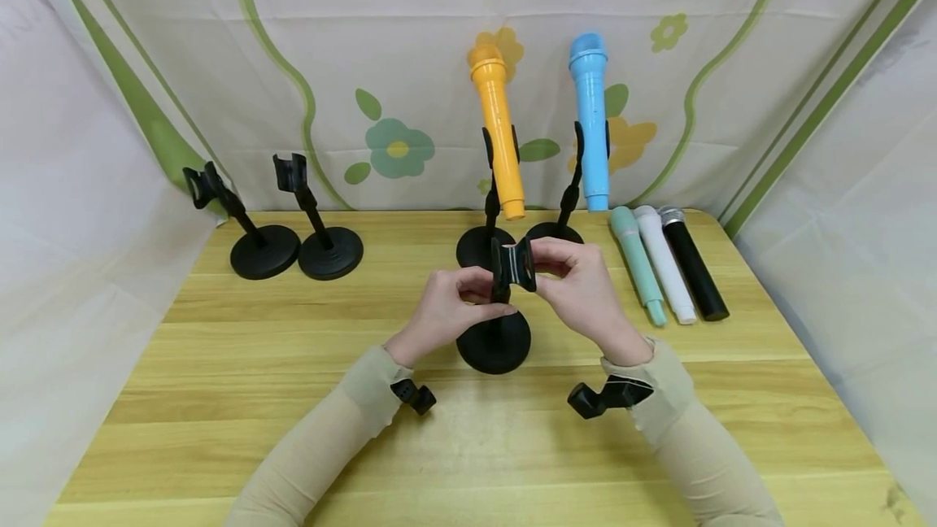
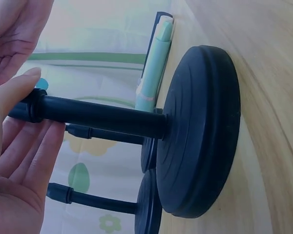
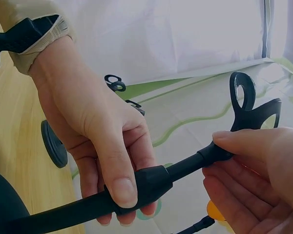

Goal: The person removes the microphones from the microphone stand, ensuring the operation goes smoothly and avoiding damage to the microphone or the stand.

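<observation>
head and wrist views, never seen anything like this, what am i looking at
No machine: a person works bare-handed. The head view looks down from a camera on the head; the others come from wrist cameras. The left hand grips a black microphone stand; the right hand holds it at the clip. On the wooden table, two stands at left have empty clips; two behind hold an orange microphone and a blue one; mint, white and black microphones lie at right.

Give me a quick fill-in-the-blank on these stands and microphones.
The lower grip on the nearest black round-based stand is the person's ____.
Right of the mounted orange plastic microphone is a mounted ____ microphone.
Between the mint-green microphone and the silver-headed black microphone lies a ____ microphone.
Missing: left; blue; white.
</observation>
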Demonstrator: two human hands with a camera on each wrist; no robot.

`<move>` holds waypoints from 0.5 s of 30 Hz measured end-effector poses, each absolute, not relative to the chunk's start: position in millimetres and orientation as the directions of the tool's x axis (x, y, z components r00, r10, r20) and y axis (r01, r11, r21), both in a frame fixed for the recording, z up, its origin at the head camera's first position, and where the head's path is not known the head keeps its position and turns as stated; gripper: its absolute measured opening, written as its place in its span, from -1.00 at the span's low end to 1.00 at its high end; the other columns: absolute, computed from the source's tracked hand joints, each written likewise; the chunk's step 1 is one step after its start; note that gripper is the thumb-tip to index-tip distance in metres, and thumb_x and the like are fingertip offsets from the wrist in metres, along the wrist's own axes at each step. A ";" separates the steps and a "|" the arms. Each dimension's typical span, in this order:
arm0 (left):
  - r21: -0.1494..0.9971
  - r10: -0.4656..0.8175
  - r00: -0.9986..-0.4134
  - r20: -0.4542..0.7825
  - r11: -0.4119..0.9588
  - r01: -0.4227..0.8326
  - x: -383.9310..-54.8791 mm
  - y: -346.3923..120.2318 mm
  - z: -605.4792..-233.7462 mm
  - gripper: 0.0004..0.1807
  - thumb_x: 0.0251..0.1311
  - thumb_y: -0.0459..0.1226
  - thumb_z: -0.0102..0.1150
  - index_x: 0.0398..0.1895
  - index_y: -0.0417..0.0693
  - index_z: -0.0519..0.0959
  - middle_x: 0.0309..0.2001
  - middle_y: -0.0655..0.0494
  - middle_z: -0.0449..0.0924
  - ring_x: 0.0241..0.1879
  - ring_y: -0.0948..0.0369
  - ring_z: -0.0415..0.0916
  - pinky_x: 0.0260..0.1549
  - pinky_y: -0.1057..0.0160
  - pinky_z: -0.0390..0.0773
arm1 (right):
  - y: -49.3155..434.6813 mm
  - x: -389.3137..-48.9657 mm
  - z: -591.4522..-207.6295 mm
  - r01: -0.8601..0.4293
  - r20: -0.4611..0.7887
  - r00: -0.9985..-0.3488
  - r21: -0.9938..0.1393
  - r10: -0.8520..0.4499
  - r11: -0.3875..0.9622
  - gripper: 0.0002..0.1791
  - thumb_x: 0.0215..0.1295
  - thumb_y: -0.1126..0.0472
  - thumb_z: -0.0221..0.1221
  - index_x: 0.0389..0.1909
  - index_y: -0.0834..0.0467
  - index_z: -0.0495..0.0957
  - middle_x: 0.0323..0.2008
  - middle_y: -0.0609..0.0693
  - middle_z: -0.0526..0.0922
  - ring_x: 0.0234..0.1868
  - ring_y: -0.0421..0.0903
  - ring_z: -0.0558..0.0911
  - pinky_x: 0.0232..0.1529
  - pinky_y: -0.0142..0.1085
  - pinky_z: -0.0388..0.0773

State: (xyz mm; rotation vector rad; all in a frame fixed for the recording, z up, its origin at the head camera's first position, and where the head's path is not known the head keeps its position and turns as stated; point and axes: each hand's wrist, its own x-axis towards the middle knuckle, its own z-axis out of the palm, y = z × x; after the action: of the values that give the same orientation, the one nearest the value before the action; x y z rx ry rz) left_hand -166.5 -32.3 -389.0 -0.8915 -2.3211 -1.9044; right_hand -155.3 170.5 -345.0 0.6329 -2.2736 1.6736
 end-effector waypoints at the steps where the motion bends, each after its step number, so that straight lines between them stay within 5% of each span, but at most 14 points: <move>1: 0.899 0.413 -0.840 0.351 0.101 0.425 -166.2 -32.0 -389.4 -0.75 0.06 -0.48 0.52 -0.17 -0.25 0.72 -0.29 -0.05 0.74 -0.32 0.08 0.71 -0.23 0.05 0.73 | 170.3 -155.1 -344.7 -0.479 0.441 -0.876 -0.843 -0.195 0.245 -0.79 0.21 0.51 0.38 -0.13 0.31 0.76 -0.23 0.08 0.75 -0.23 -0.06 0.73 -0.09 -0.27 0.70; 15: 0.888 0.398 -0.833 0.384 0.088 0.451 -164.5 -30.2 -391.0 -0.77 0.06 -0.51 0.50 -0.19 -0.29 0.72 -0.28 -0.08 0.74 -0.32 0.00 0.71 -0.25 0.03 0.73 | 171.6 -158.9 -348.3 -0.513 0.473 -0.857 -0.823 -0.205 0.245 -0.83 0.18 0.54 0.38 -0.22 0.30 0.76 -0.28 0.06 0.74 -0.27 -0.06 0.73 -0.12 -0.27 0.71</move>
State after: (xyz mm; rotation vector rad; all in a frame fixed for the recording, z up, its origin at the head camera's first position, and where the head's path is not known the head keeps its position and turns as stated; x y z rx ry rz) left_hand -164.5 -30.2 -391.0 -0.8920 -2.2849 -1.8928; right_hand -158.9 171.6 -348.3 0.6692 -2.2514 1.6496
